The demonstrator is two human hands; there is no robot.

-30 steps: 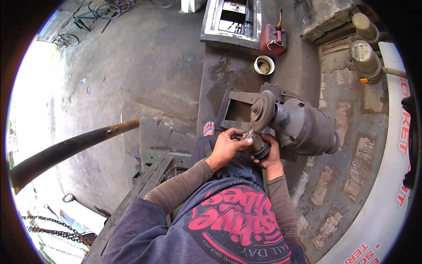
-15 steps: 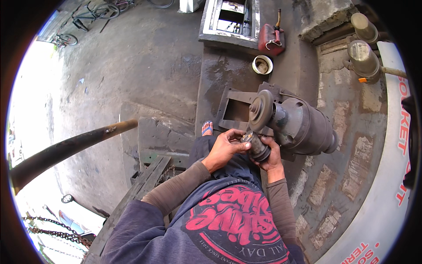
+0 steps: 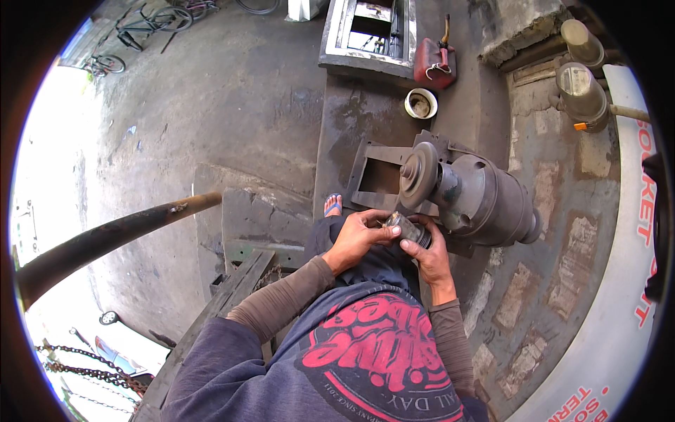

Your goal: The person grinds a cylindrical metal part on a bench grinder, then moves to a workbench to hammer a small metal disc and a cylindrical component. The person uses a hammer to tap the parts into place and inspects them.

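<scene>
A small dark metal cylinder with grooves round one end, which looks like an engine piston (image 3: pixel 410 229), is held between my two hands in front of my waist. On its left, my left hand (image 3: pixel 357 238) has thumb and fingers closed against the upper end. My right hand (image 3: pixel 432 256) wraps the other end, its thumb lying over the grooved part and its fingers partly hidden. Just beyond my hands is the wheel (image 3: pixel 418 174) of a bench grinder, joined to a bulky grey motor (image 3: pixel 489 200). The piston appears apart from the wheel.
Past the grinder's metal frame (image 3: pixel 360 172) stand a white bucket (image 3: pixel 407 105) and a red jerrycan (image 3: pixel 434 65). A rusty pipe (image 3: pixel 119 235) juts in from the left, above hanging chains (image 3: pixel 91 373). A printed white banner (image 3: pixel 622 232) borders the right side.
The piston has been turned and tilted in my hands. My right thumb has come over onto its near side; my left hand keeps about the same hold.
</scene>
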